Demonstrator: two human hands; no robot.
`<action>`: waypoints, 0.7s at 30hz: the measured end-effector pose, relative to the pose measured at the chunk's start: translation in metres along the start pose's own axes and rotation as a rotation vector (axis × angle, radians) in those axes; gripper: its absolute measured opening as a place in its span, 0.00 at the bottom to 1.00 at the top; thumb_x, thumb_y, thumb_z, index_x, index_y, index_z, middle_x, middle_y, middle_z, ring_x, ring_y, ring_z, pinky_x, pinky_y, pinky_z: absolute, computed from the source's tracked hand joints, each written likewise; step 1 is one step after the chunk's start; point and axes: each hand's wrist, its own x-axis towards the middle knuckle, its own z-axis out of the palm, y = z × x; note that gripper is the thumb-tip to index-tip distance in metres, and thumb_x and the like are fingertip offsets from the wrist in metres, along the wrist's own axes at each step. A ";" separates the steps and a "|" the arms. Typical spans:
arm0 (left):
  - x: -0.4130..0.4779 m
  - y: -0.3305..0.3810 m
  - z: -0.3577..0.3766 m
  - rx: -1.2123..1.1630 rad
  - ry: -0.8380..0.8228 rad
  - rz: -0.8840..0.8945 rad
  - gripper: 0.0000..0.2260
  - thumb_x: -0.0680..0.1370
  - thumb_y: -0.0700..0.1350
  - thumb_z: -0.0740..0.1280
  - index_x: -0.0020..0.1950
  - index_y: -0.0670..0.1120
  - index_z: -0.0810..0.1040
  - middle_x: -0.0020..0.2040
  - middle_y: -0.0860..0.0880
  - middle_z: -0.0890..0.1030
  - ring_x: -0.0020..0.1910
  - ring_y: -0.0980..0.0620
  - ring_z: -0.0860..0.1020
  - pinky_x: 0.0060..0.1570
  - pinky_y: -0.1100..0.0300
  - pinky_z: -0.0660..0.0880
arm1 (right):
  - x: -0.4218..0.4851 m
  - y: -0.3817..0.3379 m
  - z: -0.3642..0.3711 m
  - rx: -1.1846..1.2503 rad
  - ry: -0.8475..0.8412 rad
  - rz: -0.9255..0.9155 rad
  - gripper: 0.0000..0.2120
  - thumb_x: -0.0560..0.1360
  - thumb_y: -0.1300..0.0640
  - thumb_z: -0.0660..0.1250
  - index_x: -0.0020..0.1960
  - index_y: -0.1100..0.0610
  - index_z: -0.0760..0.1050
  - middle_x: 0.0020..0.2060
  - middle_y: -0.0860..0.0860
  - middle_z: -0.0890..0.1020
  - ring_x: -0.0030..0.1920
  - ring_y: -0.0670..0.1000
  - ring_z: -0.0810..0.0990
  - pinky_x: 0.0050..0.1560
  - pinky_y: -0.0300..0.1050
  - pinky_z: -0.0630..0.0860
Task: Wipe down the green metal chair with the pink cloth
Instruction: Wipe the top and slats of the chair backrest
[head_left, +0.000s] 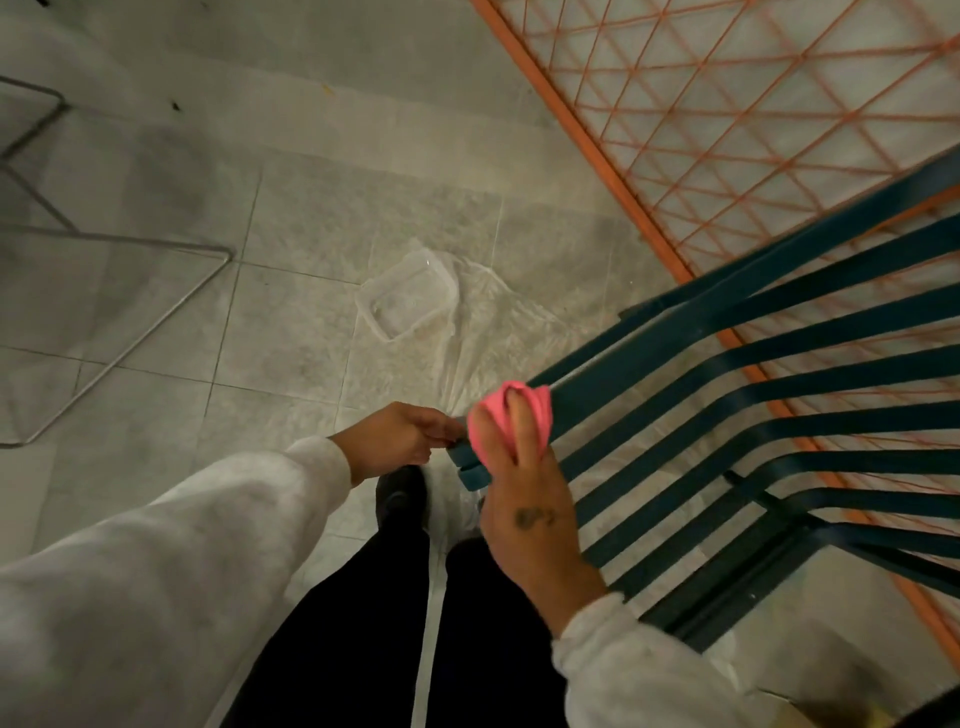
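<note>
green metal chair stands at the right of the tiled floor, beside an orange mesh panel. left hand pinches the chair's near corner. right hand grips the bunched pink cloth, pressed on that corner's slats.

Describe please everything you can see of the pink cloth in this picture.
The pink cloth is a small, soft-looking fabric, plain bright pink, bunched into a rounded wad. The right hand presses it with its fingers spread over it onto the near end of the green metal chair, on the top edge of the slatted frame. It looks folded over that edge. The left hand holds the frame's end just beside it.
</note>
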 end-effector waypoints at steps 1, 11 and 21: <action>0.000 -0.001 -0.001 -0.021 -0.003 -0.009 0.22 0.73 0.27 0.59 0.63 0.42 0.79 0.60 0.45 0.82 0.61 0.51 0.79 0.53 0.66 0.79 | -0.006 -0.008 0.011 -0.075 -0.040 -0.046 0.36 0.72 0.64 0.62 0.79 0.50 0.62 0.80 0.53 0.57 0.61 0.57 0.77 0.54 0.49 0.81; 0.005 -0.009 -0.022 0.391 -0.029 0.030 0.24 0.76 0.32 0.57 0.67 0.53 0.76 0.71 0.49 0.73 0.71 0.49 0.70 0.70 0.56 0.65 | 0.002 -0.012 0.074 -0.518 -0.410 -0.122 0.36 0.81 0.62 0.59 0.81 0.64 0.41 0.66 0.68 0.70 0.49 0.64 0.76 0.47 0.61 0.78; 0.005 0.013 -0.014 -0.024 -0.072 0.125 0.17 0.77 0.32 0.62 0.60 0.46 0.82 0.56 0.50 0.84 0.58 0.55 0.81 0.57 0.63 0.74 | 0.000 0.019 0.008 -0.162 0.011 -0.139 0.40 0.72 0.62 0.57 0.81 0.43 0.51 0.79 0.51 0.61 0.57 0.56 0.80 0.49 0.52 0.80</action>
